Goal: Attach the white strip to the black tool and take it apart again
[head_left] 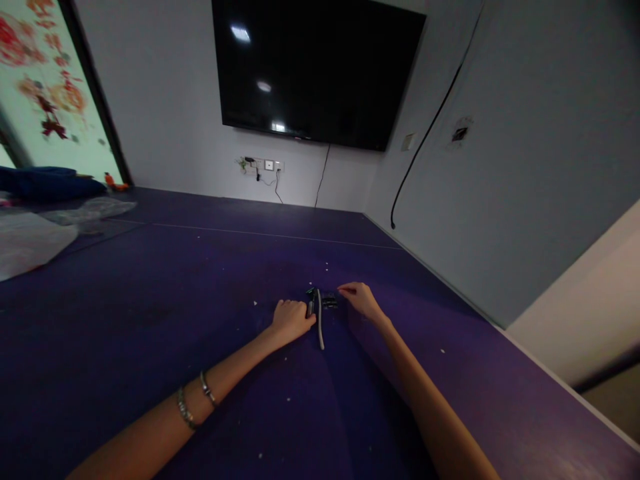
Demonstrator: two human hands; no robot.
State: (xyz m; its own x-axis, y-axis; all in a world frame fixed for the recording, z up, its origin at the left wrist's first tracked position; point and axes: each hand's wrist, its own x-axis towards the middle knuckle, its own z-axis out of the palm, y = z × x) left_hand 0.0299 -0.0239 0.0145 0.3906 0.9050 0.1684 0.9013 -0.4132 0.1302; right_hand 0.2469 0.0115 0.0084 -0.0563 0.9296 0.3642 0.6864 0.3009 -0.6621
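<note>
My left hand is closed, its thumb and fingers around a small dark tool-like piece with a greyish edge. Right beside it runs a slim, slightly curved pale grey strip, like a handle; whether the two are joined I cannot tell. Several small black pieces lie in a cluster on the purple surface, between the strip and my right hand. The fingertips of that hand are pinched together just right of the cluster. Anything between them is too small to make out.
Small white scraps dot the purple surface. Clear plastic sheeting and dark blue cloth lie at the left. A television hangs on the far wall, and a black cable dangles along the right wall.
</note>
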